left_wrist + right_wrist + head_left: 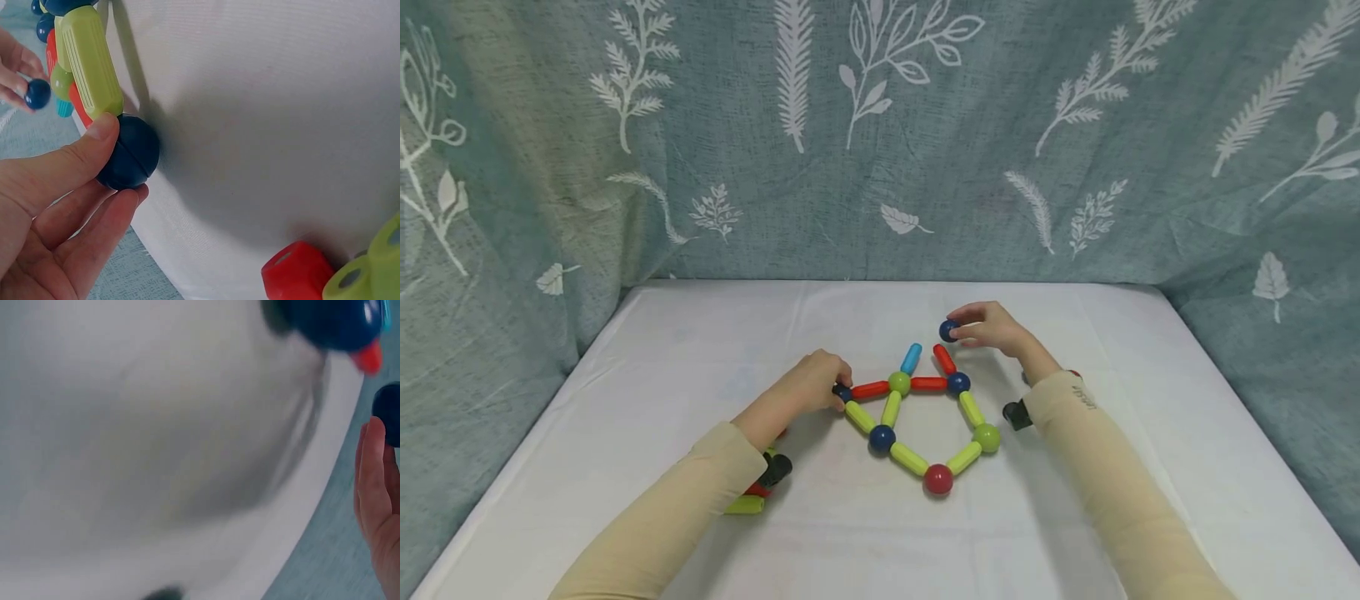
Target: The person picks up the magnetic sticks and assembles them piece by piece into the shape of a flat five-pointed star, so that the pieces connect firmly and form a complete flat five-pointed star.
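My left hand [811, 385] pinches a dark blue ball [130, 152] at the left corner of a structure of rods and balls; a red rod [870, 390] and a lime rod [860, 417] meet that ball. Between the fingertips of my right hand [995, 328] is another dark blue ball [949, 331], held just above the free end of a red rod [944, 359]. A light blue rod [912, 358] sticks up from a green ball [899, 383]. In the right wrist view, my right hand [379, 494] shows at the right edge with its ball.
A red ball [937, 480] forms the structure's near corner, with a green ball [986, 437] at its right. Lime and red pieces [745, 505] lie partly under my left forearm. More pieces show partly behind my right wrist. A patterned cloth [850, 208] hangs behind the white table [737, 317].
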A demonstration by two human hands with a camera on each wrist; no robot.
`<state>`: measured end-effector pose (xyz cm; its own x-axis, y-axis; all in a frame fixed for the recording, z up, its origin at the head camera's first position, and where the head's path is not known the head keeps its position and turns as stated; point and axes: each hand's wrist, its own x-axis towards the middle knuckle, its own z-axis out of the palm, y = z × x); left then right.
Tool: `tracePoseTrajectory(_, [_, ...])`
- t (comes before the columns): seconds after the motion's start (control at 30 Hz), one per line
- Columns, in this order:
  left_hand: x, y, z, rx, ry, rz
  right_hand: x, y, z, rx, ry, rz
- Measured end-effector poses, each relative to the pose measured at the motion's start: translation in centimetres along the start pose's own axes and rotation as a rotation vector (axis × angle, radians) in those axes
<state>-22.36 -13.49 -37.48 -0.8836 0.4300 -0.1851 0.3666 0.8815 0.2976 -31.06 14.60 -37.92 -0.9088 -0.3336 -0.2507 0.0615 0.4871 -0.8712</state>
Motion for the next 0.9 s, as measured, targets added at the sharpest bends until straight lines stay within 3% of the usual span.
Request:
tracePoseTrajectory(0.2, [0.1,-0.1,0.1,0.014,0.004,0.01,0.8,-1.4,1.7,-0.026,0.0,0.021])
tracePoseTrajectory(0.5, [0.2,-0.1,0.2,0.015,0.008,0.021,1.8,-1.3,2.5,-0.086,-0.025,0.074])
tracePoseTrajectory(0.9, [0.1,0.0,0.0,0.004,0.007,0.009,1.8,-1.9,2.9,-0.162,-0.072,0.035])
